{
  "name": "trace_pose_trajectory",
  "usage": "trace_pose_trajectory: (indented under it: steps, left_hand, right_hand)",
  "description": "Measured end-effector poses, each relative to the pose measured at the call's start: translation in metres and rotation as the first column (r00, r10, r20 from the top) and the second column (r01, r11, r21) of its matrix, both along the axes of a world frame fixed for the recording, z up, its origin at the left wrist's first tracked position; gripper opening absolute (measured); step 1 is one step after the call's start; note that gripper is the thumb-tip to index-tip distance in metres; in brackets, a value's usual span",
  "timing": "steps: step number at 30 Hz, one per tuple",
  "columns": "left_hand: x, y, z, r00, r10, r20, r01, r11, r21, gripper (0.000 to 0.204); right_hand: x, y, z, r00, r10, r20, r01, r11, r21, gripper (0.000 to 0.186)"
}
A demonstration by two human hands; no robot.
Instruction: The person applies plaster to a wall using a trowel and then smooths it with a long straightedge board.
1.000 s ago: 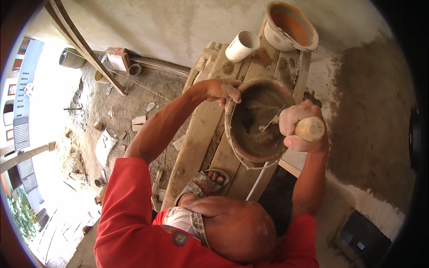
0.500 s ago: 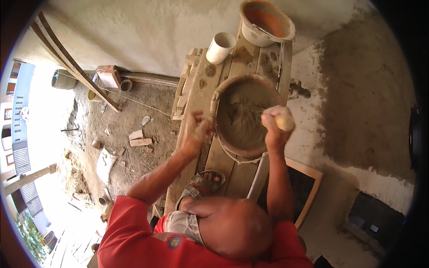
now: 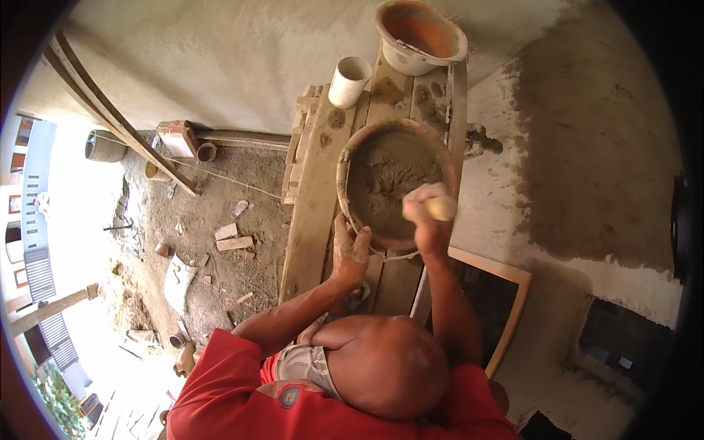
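A: The fingers [image 3: 342, 233] of the left hand [image 3: 350, 257] look parted from the thumb [image 3: 364, 235], up against the near-left rim of the bucket [image 3: 342, 176]. Do they grip it?

B: They seem to touch it, but whether they pinch the rim or merely brace it cannot be told. The right hand [image 3: 422, 204] has its fingers closed around a pale handle [image 3: 441, 208], above the bucket's near-right side; the tool's working end is not visible.

A: What has just changed?

B: About 0.5 seconds ago the left hand was a blur farther up the bucket's left side. Now it sits lower, closer to the raised knee [image 3: 400, 356], while the right hand keeps its hold on the handle.

A: And what does that mean for the work?

B: Probably a steadier bucket while the right hand works the wet grey mix [image 3: 400, 158], which lies in rough ridges inside.

A: Where does the bucket stand?

B: On the plank tabletop [image 3: 308, 249]. A white cylinder [image 3: 347, 86] and a pale basin [image 3: 403, 61] stand beyond it, those 2 well apart from both hands.
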State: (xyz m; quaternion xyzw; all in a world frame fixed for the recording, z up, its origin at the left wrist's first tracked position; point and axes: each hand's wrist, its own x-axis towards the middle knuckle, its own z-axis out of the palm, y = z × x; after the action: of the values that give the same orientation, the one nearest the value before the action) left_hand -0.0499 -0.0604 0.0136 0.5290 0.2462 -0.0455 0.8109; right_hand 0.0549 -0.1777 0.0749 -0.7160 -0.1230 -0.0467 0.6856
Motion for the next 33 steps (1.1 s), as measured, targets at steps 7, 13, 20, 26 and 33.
trace_pose_trajectory:
  steps: [7,13,20,26,33]
  left_hand:
    - [0.0,-0.004,-0.004,0.998,0.049,0.045,-0.054,0.992,0.117,0.021]
    - [0.006,0.024,-0.023,0.964,-0.078,0.255,-0.04,0.905,0.425,0.035]
    - [0.084,0.089,-0.051,0.923,-0.326,0.206,0.195,0.855,0.48,0.051]
    - [0.151,0.121,-0.027,0.856,-0.513,0.062,0.418,0.758,0.501,0.06]
    - [0.218,0.124,-0.024,0.738,-0.665,0.112,0.604,0.726,0.33,0.059]
  right_hand:
    - [0.0,0.001,0.017,0.983,0.068,0.169,-0.15,0.831,0.536,0.027]
    - [0.021,-0.013,0.041,0.996,0.085,0.026,-0.089,0.936,0.341,0.023]
    - [0.089,-0.013,-0.001,0.978,-0.154,0.141,0.108,0.952,0.286,0.017]
    - [0.049,-0.019,0.029,0.996,0.05,-0.079,-0.008,0.889,0.457,0.014]
    - [0.013,-0.017,0.028,0.995,0.083,-0.059,-0.058,0.938,0.341,0.021]
